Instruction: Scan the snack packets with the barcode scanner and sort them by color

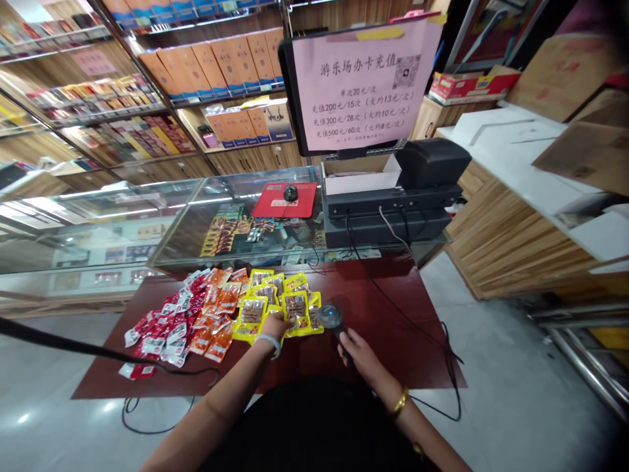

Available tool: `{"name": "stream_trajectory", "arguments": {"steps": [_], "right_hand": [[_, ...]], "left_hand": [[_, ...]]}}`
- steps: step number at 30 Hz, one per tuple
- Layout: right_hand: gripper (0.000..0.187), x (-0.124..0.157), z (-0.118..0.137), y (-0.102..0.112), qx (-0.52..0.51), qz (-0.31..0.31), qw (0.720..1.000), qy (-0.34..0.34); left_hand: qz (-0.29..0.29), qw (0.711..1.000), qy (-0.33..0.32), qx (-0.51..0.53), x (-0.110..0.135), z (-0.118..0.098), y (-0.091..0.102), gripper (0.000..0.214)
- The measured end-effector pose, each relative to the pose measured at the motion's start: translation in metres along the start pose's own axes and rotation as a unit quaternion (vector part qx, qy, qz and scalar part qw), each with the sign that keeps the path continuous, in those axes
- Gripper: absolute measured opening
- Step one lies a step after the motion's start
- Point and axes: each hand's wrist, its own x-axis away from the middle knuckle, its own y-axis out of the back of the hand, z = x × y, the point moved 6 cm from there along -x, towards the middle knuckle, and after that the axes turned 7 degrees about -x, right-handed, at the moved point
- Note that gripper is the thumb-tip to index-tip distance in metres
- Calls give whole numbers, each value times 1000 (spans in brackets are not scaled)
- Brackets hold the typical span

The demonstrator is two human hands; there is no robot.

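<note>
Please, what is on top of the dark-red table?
Red packets, orange packets and yellow snack packets, the left hand touching the last; a black cable too. The tabletop beneath the packets is hidden.

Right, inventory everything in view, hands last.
Table: one, reddish-brown, front centre
Yellow packets: several, yellow, table's middle
Orange packets: several, orange, left of those
Red-and-white packets: many, red and white, table's left
Scanner: one, dark, right of yellow packets
Glass counter: one, clear, beyond the table
Mouse pad: one, red, on that counter
Mouse: one, black, on the pad
Sign: one, pink, on the monitor
Printer-like device: one, black, counter's right end
Boxed goods: many, orange and blue, centre background
Cartons: several, brown, upper right
Left hand: one, pale bracelet, on yellow packets
Right hand: one, gold bangle, holding the scanner
</note>
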Motion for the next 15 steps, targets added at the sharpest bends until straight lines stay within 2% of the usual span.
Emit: {"name": "stream_trajectory", "arguments": {"steps": [3,5,10,15], "right_hand": [[48,1,5,1,1,6,1000,3],[47,1,9,-1,3,18,1000,10],[46,-2,17,-4,-8,33,999,22],[49,-1,20,8,-19,7,999,27]], "left_hand": [[5,998,-30,55,8,5,2,36],[20,994,-57,93,14,0,0,39],[43,993,-61,92,22,-32,-15,43],[71,988,-63,118,19,-56,-35,47]]}}
